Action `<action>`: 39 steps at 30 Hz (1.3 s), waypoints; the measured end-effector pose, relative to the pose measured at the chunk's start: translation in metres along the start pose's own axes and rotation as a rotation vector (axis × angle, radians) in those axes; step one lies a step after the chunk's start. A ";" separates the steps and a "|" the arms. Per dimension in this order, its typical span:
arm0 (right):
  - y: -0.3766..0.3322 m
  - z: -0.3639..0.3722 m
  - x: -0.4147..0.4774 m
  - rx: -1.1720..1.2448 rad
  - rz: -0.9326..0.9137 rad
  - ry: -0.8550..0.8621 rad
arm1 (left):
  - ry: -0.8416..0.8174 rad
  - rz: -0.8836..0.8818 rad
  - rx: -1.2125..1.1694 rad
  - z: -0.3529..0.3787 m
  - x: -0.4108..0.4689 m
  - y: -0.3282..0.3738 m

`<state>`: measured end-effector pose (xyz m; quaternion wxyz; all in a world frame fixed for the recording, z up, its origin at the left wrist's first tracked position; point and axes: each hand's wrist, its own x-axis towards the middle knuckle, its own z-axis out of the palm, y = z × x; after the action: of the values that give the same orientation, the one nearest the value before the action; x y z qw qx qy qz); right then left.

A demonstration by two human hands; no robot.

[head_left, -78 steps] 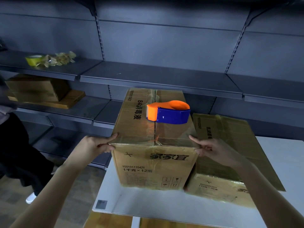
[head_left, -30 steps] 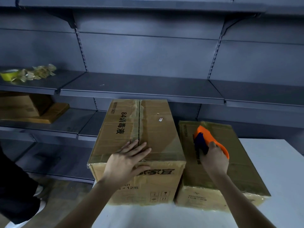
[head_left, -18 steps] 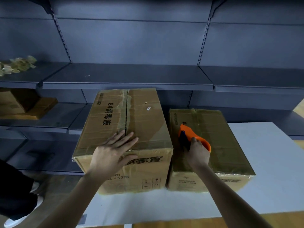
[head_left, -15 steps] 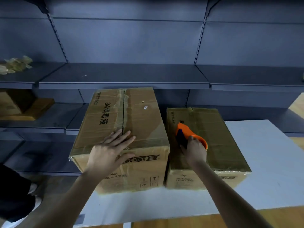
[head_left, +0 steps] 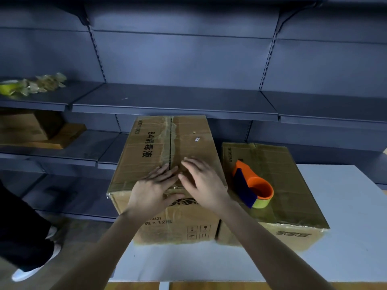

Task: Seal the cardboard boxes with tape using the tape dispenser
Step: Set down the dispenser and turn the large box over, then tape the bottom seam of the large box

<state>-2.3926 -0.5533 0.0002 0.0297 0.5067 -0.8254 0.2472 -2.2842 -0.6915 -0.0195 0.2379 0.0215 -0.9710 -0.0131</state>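
Observation:
A tall cardboard box [head_left: 146, 151] with black printed characters stands on the white table [head_left: 345, 216]. A strip of clear tape runs along its top centre seam. My left hand [head_left: 154, 190] and my right hand [head_left: 201, 183] lie flat on the box top near its front edge, fingers spread over the seam, holding nothing. To the right lies a lower, flatter cardboard box [head_left: 289, 174]. The orange and blue tape dispenser [head_left: 250, 184] rests on its side on that lower box, apart from both hands.
Dark grey metal shelving [head_left: 173, 101] runs behind the table. On the left shelves sit a yellow tape roll with crumpled tape [head_left: 31, 85] and another cardboard box [head_left: 27, 124] on a flat board. A person's dark-clothed leg and white shoe [head_left: 27, 266] stand at lower left.
My right hand has let go of the tape dispenser, leaving it on the lower box, and moved left onto the tall box beside my left hand.

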 end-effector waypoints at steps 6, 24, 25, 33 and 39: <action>0.009 0.021 0.002 -0.313 -0.074 -0.130 | -0.003 -0.078 -0.206 -0.006 -0.009 -0.008; -0.005 0.017 -0.010 -0.384 0.092 -0.148 | -0.024 -0.677 -0.250 -0.053 -0.039 -0.035; -0.009 0.018 -0.013 -0.342 0.109 -0.111 | -0.029 -0.641 -0.174 -0.063 -0.036 -0.035; -0.009 0.037 -0.028 0.192 0.249 -0.144 | -0.189 -0.371 0.398 -0.093 0.008 -0.011; -0.004 -0.003 -0.015 0.439 0.084 -0.229 | 0.023 -0.190 0.425 -0.073 0.017 0.014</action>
<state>-2.3827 -0.5415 0.0001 -0.1850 0.4909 -0.7704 0.3624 -2.2661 -0.6800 0.0536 0.2366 0.1623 -0.9428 0.1694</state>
